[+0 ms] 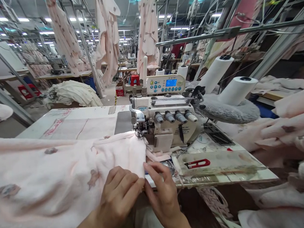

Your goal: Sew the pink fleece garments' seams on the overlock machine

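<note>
A pale pink plush fabric (pixel 65 171) with a brown and grey print spreads over the left of the table and hangs off its front. Its far edge runs under the presser foot of a white overlock sewing machine (pixel 164 124). My left hand (pixel 121 192) is closed on the fabric near its right edge, fingers curled over it. Just beside it, my right hand (pixel 161 190) pinches that same edge between thumb and fingers. Fabric trimmings (pixel 157 156) lie against the machine, beyond the right hand.
Red thread snips (pixel 197 163) lie on the table's right side. White thread cones (pixel 236 92) stand behind the machine, one ringed by grey plush. A control panel (pixel 165 84) tops the machine. Pink fabric pieces (pixel 286 128) are heaped at right, and more hang behind.
</note>
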Demonstrator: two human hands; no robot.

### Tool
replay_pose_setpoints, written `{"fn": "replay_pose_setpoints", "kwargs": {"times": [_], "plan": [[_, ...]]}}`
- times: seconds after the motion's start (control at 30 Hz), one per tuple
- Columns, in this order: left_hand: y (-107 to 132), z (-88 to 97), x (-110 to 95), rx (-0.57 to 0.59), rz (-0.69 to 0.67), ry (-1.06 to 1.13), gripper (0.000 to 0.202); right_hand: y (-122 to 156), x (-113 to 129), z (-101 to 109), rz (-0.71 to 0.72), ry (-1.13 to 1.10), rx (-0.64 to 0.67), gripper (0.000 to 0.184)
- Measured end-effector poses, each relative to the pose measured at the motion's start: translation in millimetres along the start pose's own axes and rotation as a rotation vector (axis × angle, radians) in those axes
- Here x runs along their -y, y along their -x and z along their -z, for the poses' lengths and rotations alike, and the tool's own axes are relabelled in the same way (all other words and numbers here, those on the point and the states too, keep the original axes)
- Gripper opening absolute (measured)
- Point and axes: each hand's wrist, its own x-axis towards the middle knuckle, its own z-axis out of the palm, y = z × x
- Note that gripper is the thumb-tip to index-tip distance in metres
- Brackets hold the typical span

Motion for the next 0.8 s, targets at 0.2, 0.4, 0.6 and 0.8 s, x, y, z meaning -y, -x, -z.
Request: {"fn": "replay_pose_setpoints", "kwargs": {"times": [0.2, 0.4, 0.6, 0.8], "plan": [[-7.8, 1.2, 5.8, 0.009, -0.031, -0.005, 0.015, -18.0, 0.0, 1.1, 0.221, 0.035, -0.076, 0.017], [4.9, 8.2, 40.3, 0.354, 0.007, -0.261, 0.046, -11.1, 0.0, 3.9, 0.217, 0.086, -0.059, 0.02], [4.1, -1.8, 37.6, 0.278, 0.019, -0.287, 0.043, -13.5, -5.3, 0.3, 0.217, 0.099, -0.056, 0.02], [0.9, 5.3, 34.3, 0.423, 0.054, -0.293, 0.055, -18.6, -9.9, 1.9, 0.212, 0.14, -0.052, 0.025]]}}
